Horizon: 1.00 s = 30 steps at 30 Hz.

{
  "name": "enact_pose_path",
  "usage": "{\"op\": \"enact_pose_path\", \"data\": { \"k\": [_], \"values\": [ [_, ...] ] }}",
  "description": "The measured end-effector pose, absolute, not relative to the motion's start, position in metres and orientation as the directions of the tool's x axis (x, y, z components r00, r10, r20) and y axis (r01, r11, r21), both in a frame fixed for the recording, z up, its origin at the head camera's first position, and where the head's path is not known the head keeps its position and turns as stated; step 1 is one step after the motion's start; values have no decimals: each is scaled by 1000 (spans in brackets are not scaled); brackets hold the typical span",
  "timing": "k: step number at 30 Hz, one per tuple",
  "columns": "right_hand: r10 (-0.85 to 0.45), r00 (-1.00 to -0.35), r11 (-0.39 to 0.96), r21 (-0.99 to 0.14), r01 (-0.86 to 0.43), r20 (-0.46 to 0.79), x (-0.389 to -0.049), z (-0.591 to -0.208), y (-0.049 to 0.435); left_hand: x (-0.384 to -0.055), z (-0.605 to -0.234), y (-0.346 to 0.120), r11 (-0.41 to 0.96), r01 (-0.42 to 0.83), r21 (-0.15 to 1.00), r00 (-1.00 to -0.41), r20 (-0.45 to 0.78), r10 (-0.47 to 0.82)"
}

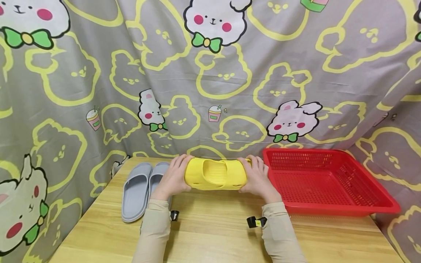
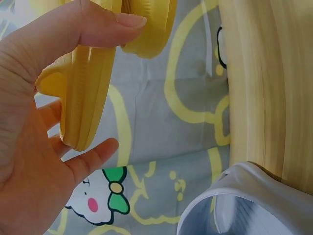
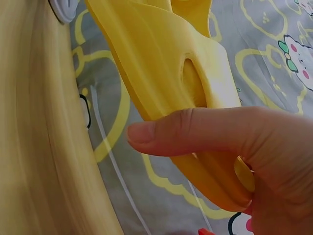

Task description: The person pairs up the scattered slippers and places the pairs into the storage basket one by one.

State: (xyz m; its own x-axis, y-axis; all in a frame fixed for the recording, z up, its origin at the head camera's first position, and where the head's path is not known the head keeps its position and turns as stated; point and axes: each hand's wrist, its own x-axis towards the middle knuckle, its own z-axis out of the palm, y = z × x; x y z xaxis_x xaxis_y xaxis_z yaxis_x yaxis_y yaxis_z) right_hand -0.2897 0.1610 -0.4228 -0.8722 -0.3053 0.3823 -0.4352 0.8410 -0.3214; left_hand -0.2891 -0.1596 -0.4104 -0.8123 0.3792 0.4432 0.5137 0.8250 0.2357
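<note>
Fingers of both hands grip yellow slippers above the worktop.
The left hand holds one end, the right hand the other; grey slippers lie left, a red basket sits right, a patterned curtain hangs behind.

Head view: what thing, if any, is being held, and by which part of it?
The yellow footwear is held by its two opposite ends: the left hand at one, the right hand at the other.
</note>
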Motion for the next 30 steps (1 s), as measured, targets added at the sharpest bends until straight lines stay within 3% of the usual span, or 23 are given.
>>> {"op": "enact_pose_path", "data": {
  "k": [30],
  "values": [
    [-293,-849,839,-308,-449,439,-289,-423,152,-288,-410,-148,843,503,191,-812,438,385]
  ]
}}
